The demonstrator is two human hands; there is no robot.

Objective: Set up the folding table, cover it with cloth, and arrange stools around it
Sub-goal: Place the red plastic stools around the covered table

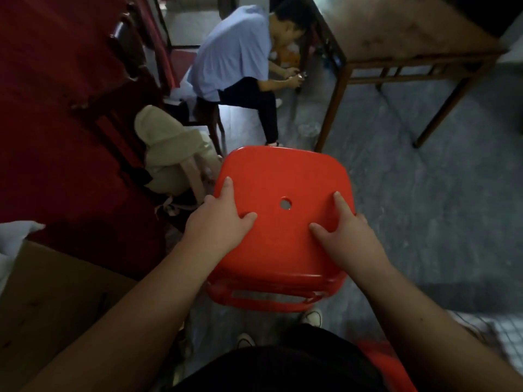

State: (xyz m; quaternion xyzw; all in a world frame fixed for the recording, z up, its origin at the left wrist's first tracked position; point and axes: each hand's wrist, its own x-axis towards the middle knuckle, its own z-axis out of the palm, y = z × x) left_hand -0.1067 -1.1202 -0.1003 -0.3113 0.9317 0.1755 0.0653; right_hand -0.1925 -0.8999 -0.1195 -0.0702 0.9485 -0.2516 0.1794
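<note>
Head view looks down on a red plastic stool [283,176], held just in front of the person's body and above their shoes. The left hand [223,219] clamps the seat's left edge and the right hand [345,233] its right edge. Each has a thumb and forefinger spread on top and the other fingers curled out of sight over the rim. That two-sided grip probably keeps the seat level and steady for carrying. Whether its legs touch the floor [424,193] cannot be seen.

Beyond the stool to the right stands a bare wooden bench [396,32], likely where it belongs. Left of the stool hangs red cloth [42,108], with a beige backpack [169,154] between them. Straight beyond the stool sits a person in a blue shirt [232,52].
</note>
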